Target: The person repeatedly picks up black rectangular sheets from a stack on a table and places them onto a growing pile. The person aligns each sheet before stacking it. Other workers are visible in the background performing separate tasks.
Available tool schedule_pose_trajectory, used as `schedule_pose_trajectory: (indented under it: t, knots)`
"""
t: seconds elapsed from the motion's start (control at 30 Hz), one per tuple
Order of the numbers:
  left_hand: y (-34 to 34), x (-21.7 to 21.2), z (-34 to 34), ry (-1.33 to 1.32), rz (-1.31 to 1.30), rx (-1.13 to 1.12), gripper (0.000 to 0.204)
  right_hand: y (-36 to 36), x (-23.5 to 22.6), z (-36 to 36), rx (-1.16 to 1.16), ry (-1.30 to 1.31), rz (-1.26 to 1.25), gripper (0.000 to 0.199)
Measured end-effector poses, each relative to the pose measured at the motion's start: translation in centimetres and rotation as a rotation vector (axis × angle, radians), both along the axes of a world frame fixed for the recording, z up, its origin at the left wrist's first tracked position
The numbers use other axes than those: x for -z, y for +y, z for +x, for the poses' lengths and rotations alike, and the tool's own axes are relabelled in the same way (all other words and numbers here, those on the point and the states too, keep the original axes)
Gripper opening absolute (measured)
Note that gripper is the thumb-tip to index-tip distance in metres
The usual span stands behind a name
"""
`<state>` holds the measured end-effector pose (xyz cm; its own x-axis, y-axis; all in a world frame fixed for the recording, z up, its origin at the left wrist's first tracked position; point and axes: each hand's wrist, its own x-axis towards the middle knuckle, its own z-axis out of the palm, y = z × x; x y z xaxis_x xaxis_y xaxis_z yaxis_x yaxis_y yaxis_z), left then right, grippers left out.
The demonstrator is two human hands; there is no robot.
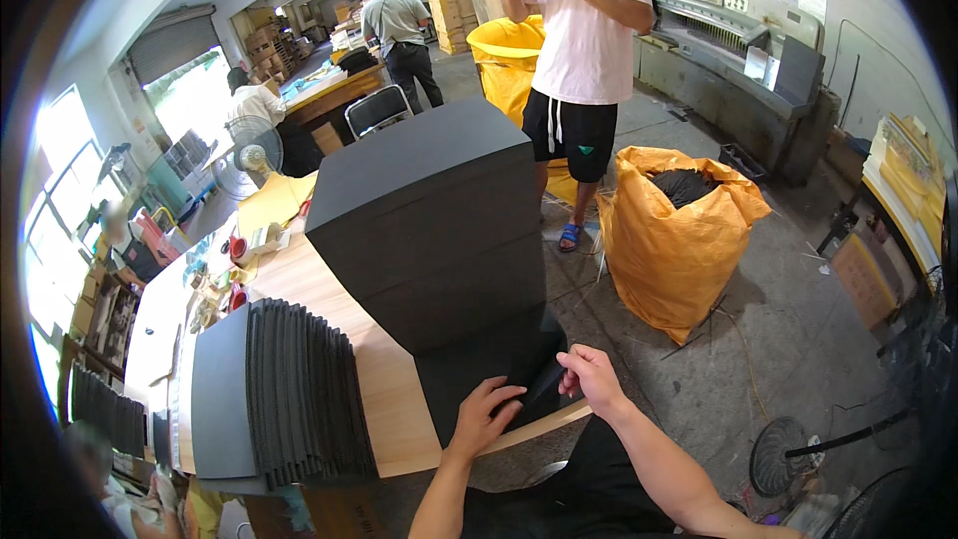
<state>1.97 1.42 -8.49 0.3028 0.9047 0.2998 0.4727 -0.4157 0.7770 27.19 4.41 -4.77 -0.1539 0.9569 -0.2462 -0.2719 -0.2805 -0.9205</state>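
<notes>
A black sheet (447, 379) lies on the near edge of the light wooden table (384, 379), at the foot of a tall block of stacked black sheets (429, 250). On this sheet rests my left hand (483, 415), its fingers spread and holding nothing. My right hand (595, 381) is closed in a pinch at the sheet's right side, where a dark edge or strip stands slightly raised. The fingertips partly cover what is pinched there. To the left, a second pile of black sheets (299, 389) leans in a staggered row.
An orange sack (679, 260) with dark scraps stands right of the table. Behind the tall stack, a person in a pink shirt (589, 30) stands beside a yellow bag (504, 50). Red tape rolls (238, 248) lie farther left. A black fan (778, 454) stands at lower right.
</notes>
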Motion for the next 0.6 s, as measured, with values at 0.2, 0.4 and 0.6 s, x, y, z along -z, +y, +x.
schedule_pose_trajectory:
  t: [0.2, 0.4, 0.6]
  knots:
    - [-0.4, -1.0, 0.3, -0.008, -0.047, -0.008, 0.052, 0.1, 0.6, 0.1, -0.024, 0.094, 0.008, 0.035]
    - [-0.3, -0.9, 0.3, -0.102, -0.100, -0.006, 0.045, -0.3, 0.5, 0.3, 0.011, 0.102, 0.017, 0.039]
    - [-0.2, -0.8, 0.8, -0.096, 0.009, -0.074, 0.046, -0.2, 0.7, 0.1, 0.008, -0.267, 0.141, 0.037]
